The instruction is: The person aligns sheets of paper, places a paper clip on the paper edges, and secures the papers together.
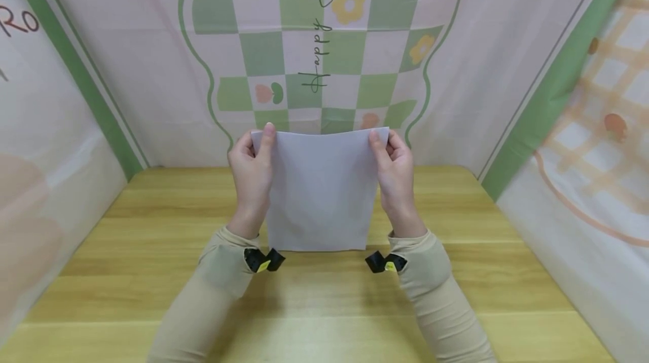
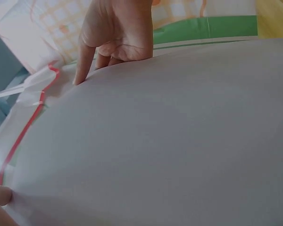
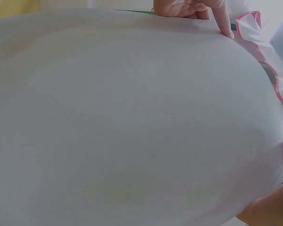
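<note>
A plain white sheet of paper (image 1: 321,194) is held up between both hands above the table, its top edge sagging slightly in the middle. My left hand (image 1: 252,174) pinches the upper left corner, thumb on the near face and fingers curled behind. At the upper right corner, my right hand (image 1: 397,177) pinches the paper the same way. The sheet (image 2: 155,141) fills most of the left wrist view, where the right hand (image 2: 118,30) shows at the far edge. In the right wrist view the left hand (image 3: 193,8) appears beyond the paper (image 3: 132,113).
Below is a wood-grain table (image 1: 127,273). A cloth backdrop (image 1: 350,53) with green and white checks and flowers hangs behind it, and patterned cloth panels (image 1: 583,143) stand at both sides. Small black cameras (image 1: 263,260) sit on the wrists over beige sleeves.
</note>
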Motion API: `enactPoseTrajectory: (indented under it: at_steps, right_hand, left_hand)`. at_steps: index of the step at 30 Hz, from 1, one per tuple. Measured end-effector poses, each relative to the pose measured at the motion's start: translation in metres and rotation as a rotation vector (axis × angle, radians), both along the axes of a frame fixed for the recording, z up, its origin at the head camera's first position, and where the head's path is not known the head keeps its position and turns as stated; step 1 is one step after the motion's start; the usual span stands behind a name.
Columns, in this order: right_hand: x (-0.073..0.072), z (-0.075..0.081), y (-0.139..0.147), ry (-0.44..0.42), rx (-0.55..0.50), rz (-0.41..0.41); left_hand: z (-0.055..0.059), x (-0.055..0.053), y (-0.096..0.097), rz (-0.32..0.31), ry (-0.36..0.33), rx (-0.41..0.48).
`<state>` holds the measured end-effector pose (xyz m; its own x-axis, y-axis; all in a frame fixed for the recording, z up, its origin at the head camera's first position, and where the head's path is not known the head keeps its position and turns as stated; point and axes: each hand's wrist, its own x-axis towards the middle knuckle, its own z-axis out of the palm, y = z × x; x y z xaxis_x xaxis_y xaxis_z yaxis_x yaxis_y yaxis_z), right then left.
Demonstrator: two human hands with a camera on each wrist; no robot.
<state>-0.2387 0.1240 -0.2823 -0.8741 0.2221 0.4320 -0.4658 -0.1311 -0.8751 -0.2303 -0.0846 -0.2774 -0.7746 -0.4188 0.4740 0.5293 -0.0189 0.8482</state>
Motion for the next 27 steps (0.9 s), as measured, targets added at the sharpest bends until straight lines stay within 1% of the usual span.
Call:
enactPoseTrajectory:
  at_steps: [4, 8, 11, 19, 27]
  right_hand:
    - [0.0005, 0.0003, 0.0011, 0.012, 0.007, -0.012]
    - [0.0004, -0.0036, 0.0026, -0.03, 0.027, -0.033]
    - [-0.0003, -0.0069, 0.0036, -0.057, 0.033, -0.033]
    - [-0.0003, -0.0087, 0.0048, -0.069, 0.055, -0.031]
    - [-0.0006, -0.0068, 0.0047, -0.072, 0.065, -0.027]
  left_hand:
    - [0.0022, 0.0014, 0.0008, -0.011, -0.012, -0.005]
    - [0.0, 0.0014, 0.001, -0.031, -0.034, -0.007]
    - [-0.003, 0.0015, 0.0012, -0.038, -0.042, -0.004]
    - [-0.0075, 0.0011, 0.0016, -0.05, -0.031, 0.0]
    - [-0.0063, 0.0019, 0.0024, -0.032, -0.017, -0.013]
